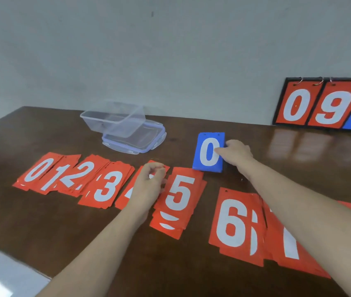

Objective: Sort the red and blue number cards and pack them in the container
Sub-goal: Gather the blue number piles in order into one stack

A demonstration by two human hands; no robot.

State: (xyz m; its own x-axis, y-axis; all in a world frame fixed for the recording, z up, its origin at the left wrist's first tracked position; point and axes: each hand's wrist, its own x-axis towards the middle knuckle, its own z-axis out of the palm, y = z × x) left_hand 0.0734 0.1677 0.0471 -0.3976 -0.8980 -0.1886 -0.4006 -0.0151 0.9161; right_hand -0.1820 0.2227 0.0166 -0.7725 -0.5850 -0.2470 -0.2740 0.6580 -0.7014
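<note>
Red number cards lie in piles in a row across the table: 0 (38,170), 1 and 2 (72,174), 3 (108,186), 5 (180,195), 6 (233,224) and a pile at the right under my right forearm. My left hand (149,183) rests with curled fingers on the 4 pile (127,195), mostly hiding it. My right hand (235,152) grips the right edge of a stack of blue cards (208,152) with a 0 on top, standing on the table behind the 5 pile. A clear plastic container (114,118) leans on its lid (134,140) at the back.
A scoreboard (324,103) with red 0, red 9 and a blue card leans against the wall at the back right. The dark wooden table (42,221) ends at the front left over a pale floor. The wall runs close behind the table.
</note>
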